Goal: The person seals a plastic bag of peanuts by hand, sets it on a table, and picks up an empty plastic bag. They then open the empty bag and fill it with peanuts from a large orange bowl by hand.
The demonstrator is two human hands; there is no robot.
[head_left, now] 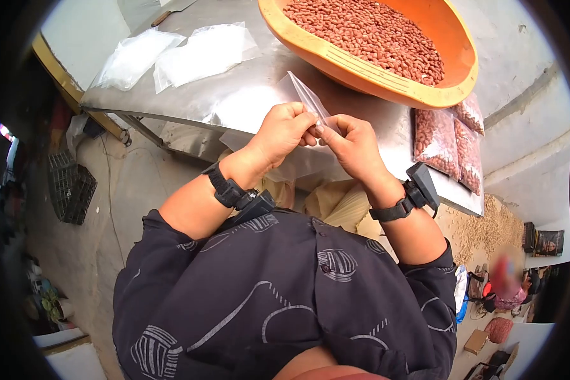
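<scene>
The person stands close against the metal bench (183, 104), both forearms reaching over its near edge. The left hand (282, 130) and the right hand (351, 139) meet in front of the chest, and the fingers of each are pinched narrow on one clear plastic bag (307, 95). That bag is up between the hands, its pointed corner sticking out past them towards the far side; from here I can't tell whether its mouth is parted.

Just beyond the right hand sits a big orange tub (386, 92), heaped with small red-brown nuts (373, 38), or perhaps beans. By the tub, at the person's right end of the bench, several filled bags (437, 142) of the same stuff lie close together, touching. Over on the left are two piles of flat clear bags, one (199, 54) beside the other (133, 60), with a wooden handle (161, 18) lying behind them. A black crate (69, 187) is on the floor to the left, and another person (510, 285) is well apart, low down on the right.
</scene>
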